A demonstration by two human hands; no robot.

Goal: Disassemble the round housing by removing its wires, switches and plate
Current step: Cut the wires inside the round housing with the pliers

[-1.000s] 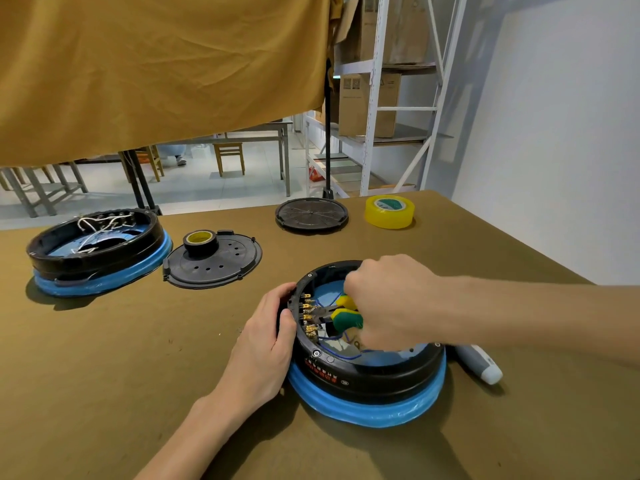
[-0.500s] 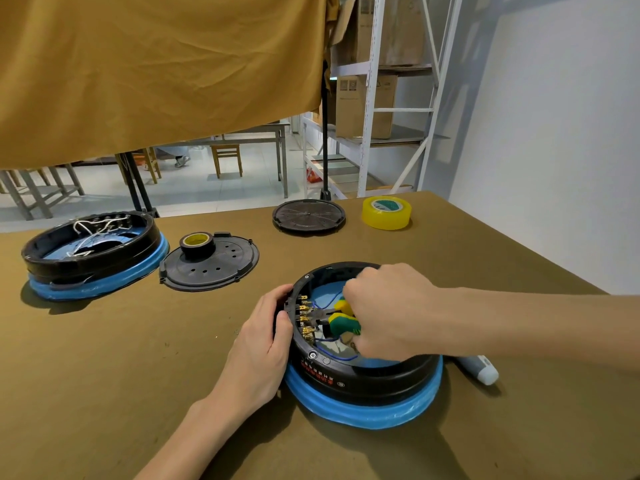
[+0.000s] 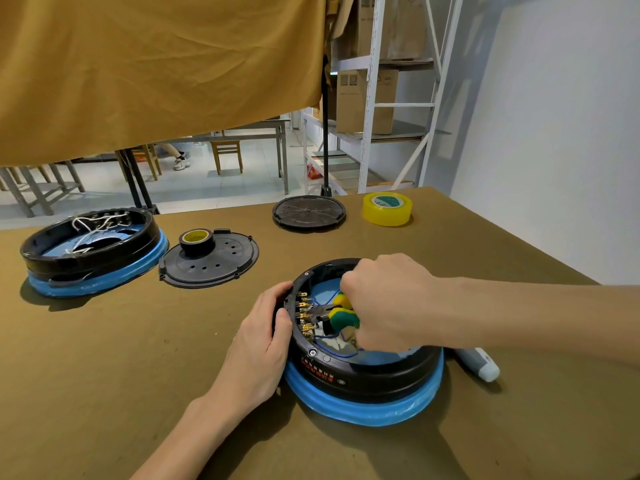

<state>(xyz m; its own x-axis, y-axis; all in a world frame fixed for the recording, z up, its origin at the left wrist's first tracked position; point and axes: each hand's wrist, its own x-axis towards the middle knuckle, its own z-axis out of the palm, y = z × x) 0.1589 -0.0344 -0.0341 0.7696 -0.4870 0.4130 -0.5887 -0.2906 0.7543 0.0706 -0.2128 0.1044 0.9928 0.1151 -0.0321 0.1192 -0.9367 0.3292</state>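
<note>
Olive-brown tabletop (image 3: pixel 104 358) carries everything. Nearest, the round housing (image 3: pixel 363 379) sits on its blue base; the left hand (image 3: pixel 263 341) steadies its left wall, grip curled narrow against the rim. The right hand (image 3: pixel 388 303) reaches inside, grip closed tight around yellow-green pliers (image 3: pixel 337 315), whose nose meets the brass terminals (image 3: pixel 304 315) beside blue wires (image 3: pixel 327 299). Farther off lie a perforated plate (image 3: pixel 211 261) bearing a tape roll (image 3: pixel 196 241), a second housing (image 3: pixel 90 251), a dark lid (image 3: pixel 309 213) and yellow tape (image 3: pixel 387 208).
</note>
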